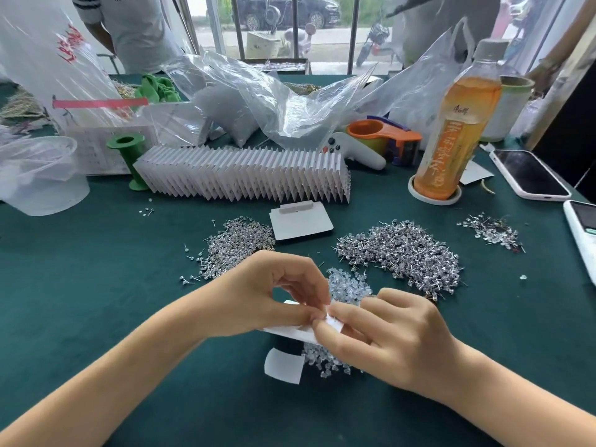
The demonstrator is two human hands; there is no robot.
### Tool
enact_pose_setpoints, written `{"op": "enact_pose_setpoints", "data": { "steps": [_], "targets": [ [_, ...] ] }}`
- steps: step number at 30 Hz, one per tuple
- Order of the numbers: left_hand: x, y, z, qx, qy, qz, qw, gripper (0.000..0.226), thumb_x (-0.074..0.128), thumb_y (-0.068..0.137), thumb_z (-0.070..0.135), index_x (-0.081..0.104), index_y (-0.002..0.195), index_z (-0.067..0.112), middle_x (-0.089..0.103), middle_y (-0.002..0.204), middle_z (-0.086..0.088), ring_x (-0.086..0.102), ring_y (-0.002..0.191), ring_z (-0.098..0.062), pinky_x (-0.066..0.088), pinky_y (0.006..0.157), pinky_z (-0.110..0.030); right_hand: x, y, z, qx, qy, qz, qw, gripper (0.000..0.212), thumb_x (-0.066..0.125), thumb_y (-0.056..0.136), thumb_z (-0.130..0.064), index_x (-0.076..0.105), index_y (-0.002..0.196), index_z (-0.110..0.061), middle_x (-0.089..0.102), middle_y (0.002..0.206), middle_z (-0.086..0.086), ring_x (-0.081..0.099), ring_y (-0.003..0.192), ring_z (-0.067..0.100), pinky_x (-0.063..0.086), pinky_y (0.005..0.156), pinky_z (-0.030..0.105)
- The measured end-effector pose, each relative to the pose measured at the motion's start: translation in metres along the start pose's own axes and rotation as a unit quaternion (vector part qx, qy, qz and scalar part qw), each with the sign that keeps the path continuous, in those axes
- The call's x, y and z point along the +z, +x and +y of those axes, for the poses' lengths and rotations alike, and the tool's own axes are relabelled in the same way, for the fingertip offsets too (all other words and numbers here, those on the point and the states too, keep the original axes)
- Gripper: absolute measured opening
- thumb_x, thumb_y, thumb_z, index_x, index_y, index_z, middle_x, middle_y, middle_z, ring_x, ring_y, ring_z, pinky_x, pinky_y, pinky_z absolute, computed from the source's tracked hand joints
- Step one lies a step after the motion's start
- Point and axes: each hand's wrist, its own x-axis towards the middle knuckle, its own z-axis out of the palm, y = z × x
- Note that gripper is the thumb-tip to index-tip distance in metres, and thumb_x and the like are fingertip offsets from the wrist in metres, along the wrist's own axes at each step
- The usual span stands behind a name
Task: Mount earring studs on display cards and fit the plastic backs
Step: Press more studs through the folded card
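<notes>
Both hands (258, 295) (387, 337) pinch a display card (290, 333) beside stud piles (403, 253).

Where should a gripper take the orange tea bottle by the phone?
Best guess: grip the orange tea bottle around its mid-body, coming from the front left. It stands upright in a shallow white coaster; a phone lies to its right and a green-rimmed cup stands behind it.

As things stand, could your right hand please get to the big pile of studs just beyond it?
Probably yes: the big pile of studs lies on bare cloth just beyond the right hand, nothing between. But that hand pinches the display card together with the left hand, so it must let go first.
</notes>
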Motion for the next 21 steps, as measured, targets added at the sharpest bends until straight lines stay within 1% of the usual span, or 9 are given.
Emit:
{"op": "enact_pose_setpoints", "data": {
  "steps": [3, 5, 7, 8, 10, 12, 15, 17, 21],
  "targets": [
    [-0.002, -0.001, 0.001, 0.002, 0.012, -0.011, 1.000, 0.018, 0.075, 0.078, 0.005, 0.068, 0.089, 0.018, 0.071, 0.082, -0.001, 0.066, 0.078, -0.013, 0.048, 0.076, -0.022, 0.003, 0.000, 0.000, 0.001, 0.001, 0.017, 1.000, 0.025, 0.070, 0.074, -0.003, 0.072, 0.092, -0.020, 0.069, 0.073, 0.001, 0.047, 0.045, 0.016, 0.039, 0.041, 0.025],
    [-0.003, -0.001, 0.002, -0.010, -0.029, 0.017, 0.999, 0.015, 0.076, 0.079, 0.009, 0.070, 0.090, 0.017, 0.072, 0.080, 0.000, 0.066, 0.073, -0.012, 0.048, 0.070, -0.019, 0.004, -0.002, 0.002, 0.011, 0.034, 0.033, 0.999, 0.023, 0.067, 0.082, -0.006, 0.061, 0.100, -0.018, 0.070, 0.076, 0.001, 0.053, 0.049, 0.016, 0.039, 0.043, 0.025],
    [-0.005, 0.002, -0.002, -0.018, -0.076, 0.117, 0.990, 0.011, 0.075, 0.078, 0.015, 0.070, 0.087, 0.012, 0.072, 0.077, 0.000, 0.066, 0.071, -0.010, 0.050, 0.068, -0.017, 0.004, -0.003, 0.005, 0.024, 0.086, 0.043, 0.995, 0.013, 0.058, 0.092, -0.010, 0.056, 0.103, -0.017, 0.072, 0.081, 0.001, 0.060, 0.055, 0.016, 0.039, 0.048, 0.023],
    [-0.007, 0.004, -0.005, -0.009, -0.046, 0.177, 0.983, 0.009, 0.073, 0.078, 0.016, 0.070, 0.085, 0.012, 0.072, 0.076, 0.001, 0.067, 0.072, -0.009, 0.050, 0.069, -0.016, 0.004, -0.004, 0.006, 0.028, 0.103, 0.047, 0.993, 0.010, 0.053, 0.095, -0.011, 0.056, 0.103, -0.017, 0.072, 0.082, 0.001, 0.062, 0.057, 0.017, 0.039, 0.049, 0.023],
    [-0.009, 0.008, -0.014, 0.009, 0.108, 0.244, 0.964, 0.007, 0.073, 0.080, 0.012, 0.070, 0.084, 0.018, 0.071, 0.076, 0.009, 0.065, 0.072, -0.002, 0.046, 0.070, -0.013, 0.003, -0.006, 0.006, 0.030, 0.117, 0.051, 0.991, 0.010, 0.049, 0.097, -0.012, 0.056, 0.102, -0.017, 0.072, 0.083, 0.001, 0.061, 0.057, 0.017, 0.037, 0.050, 0.022],
    [-0.007, 0.010, -0.022, 0.017, 0.221, 0.222, 0.949, 0.012, 0.073, 0.080, 0.008, 0.072, 0.086, 0.019, 0.070, 0.079, 0.012, 0.063, 0.073, -0.001, 0.046, 0.071, -0.014, 0.004, -0.006, 0.005, 0.026, 0.120, 0.052, 0.991, 0.009, 0.048, 0.098, -0.012, 0.055, 0.102, -0.017, 0.072, 0.083, 0.000, 0.060, 0.055, 0.017, 0.036, 0.050, 0.022],
    [-0.001, 0.012, -0.032, 0.033, 0.303, 0.142, 0.942, 0.010, 0.072, 0.082, 0.015, 0.073, 0.092, 0.018, 0.068, 0.088, 0.010, 0.062, 0.078, -0.003, 0.051, 0.078, -0.023, 0.005, -0.006, 0.005, 0.031, 0.124, 0.050, 0.991, 0.008, 0.051, 0.096, -0.011, 0.055, 0.101, -0.017, 0.071, 0.082, -0.001, 0.058, 0.055, 0.017, 0.034, 0.051, 0.021],
    [0.000, 0.015, -0.037, 0.034, 0.312, 0.126, 0.941, 0.012, 0.071, 0.083, 0.019, 0.073, 0.095, 0.020, 0.067, 0.093, 0.010, 0.063, 0.083, -0.005, 0.052, 0.080, -0.029, 0.005, -0.006, 0.006, 0.037, 0.125, 0.050, 0.990, 0.008, 0.053, 0.096, -0.011, 0.054, 0.100, -0.018, 0.071, 0.083, -0.002, 0.057, 0.056, 0.016, 0.032, 0.053, 0.020],
    [0.000, 0.018, -0.042, 0.039, 0.312, 0.127, 0.941, 0.013, 0.070, 0.084, 0.023, 0.072, 0.097, 0.026, 0.064, 0.094, 0.014, 0.062, 0.085, -0.004, 0.052, 0.080, -0.029, 0.004, -0.006, 0.006, 0.043, 0.132, 0.049, 0.989, 0.008, 0.051, 0.097, -0.011, 0.054, 0.099, -0.018, 0.070, 0.082, -0.002, 0.056, 0.056, 0.014, 0.032, 0.051, 0.021]
  ]
}}
